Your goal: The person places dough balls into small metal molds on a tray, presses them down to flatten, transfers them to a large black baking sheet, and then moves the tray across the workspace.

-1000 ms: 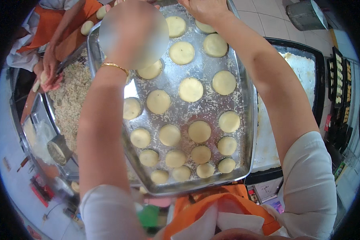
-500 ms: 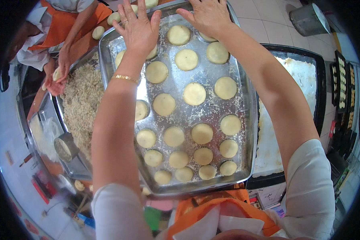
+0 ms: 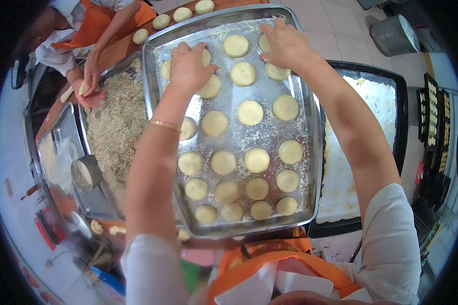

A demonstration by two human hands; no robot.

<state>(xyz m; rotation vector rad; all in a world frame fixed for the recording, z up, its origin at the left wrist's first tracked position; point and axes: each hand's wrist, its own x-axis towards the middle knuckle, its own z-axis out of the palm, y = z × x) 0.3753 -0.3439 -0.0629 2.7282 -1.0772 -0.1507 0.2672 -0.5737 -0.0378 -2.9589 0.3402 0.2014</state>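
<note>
My left hand (image 3: 191,66) is over dough discs at the upper left of a shiny metal tray (image 3: 310,129), its fingers spread and slightly bent. At the upper right, my right hand (image 3: 285,46) rests over another disc, fingers apart and curved, partly hiding it. Several pale, flat dough rounds (image 3: 250,112) lie in rows on the tray among scattered white grains. My hands cover some of the upper ones, so their contact with them is partly hidden.
A pan of crumbly mixture (image 3: 112,117) is left of the tray, beside a metal cup (image 3: 84,173). A co-worker (image 3: 102,30) handles dough at upper left, near rounds on a board (image 3: 81,61). A black-rimmed baking sheet (image 3: 348,157), metal bucket (image 3: 392,35) and loaded racks (image 3: 432,122) are rightward.
My hands have come from the tray's far edge down onto the upper dough rounds, fingers now more bent. The tray's upper part has shifted right in view, its lower edge slightly upward.
</note>
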